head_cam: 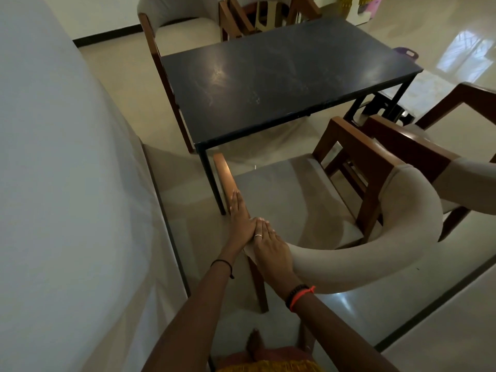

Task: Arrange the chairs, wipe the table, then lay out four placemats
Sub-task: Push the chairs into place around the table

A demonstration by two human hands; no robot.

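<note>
A wooden armchair (295, 200) with a beige seat and curved padded backrest stands just in front of me, facing the dark rectangular table (281, 79). My left hand (240, 216) lies flat with straight fingers along the chair's left wooden armrest. My right hand (271, 247) rests on the left end of the padded backrest, its fingers overlapping the back of my left hand. Neither hand curls round anything that I can see.
A second armchair (418, 146) stands close on the right, touching the first. Another beige chair (182, 25) sits at the table's far left, and wooden chair frames (257, 17) at the far end. A white wall (53, 157) runs along my left. A black stool (386, 108) sits under the table.
</note>
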